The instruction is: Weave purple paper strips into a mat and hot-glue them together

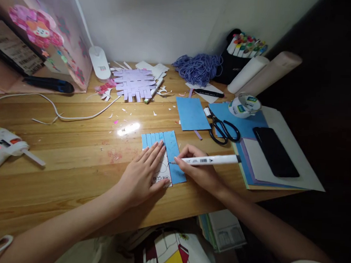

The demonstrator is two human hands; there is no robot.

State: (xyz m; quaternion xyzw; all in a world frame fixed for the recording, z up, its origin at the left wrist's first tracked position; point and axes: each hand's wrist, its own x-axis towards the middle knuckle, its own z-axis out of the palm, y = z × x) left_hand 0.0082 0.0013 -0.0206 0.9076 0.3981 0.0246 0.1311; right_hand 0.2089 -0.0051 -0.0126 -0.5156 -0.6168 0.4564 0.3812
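A blue sheet of paper (173, 145) with several dark parallel lines lies near the front of the desk. Over part of it rests a white card with printed drawings (163, 167), its right edge running along the blue paper. My left hand (145, 167) presses flat on the card, fingers stretched out and touching the blue paper's upper part. A white marker (209, 160) is gripped in my right hand (201, 170), its tip on the blue paper beside the card's edge.
Black-handled scissors (223, 128), another blue sheet (193, 114), a tape roll (245, 105) and a phone (275, 151) on stacked paper lie to the right. Woven purple strips (135, 83) and blue yarn (197, 69) sit behind. A glue gun (3, 148) lies left.
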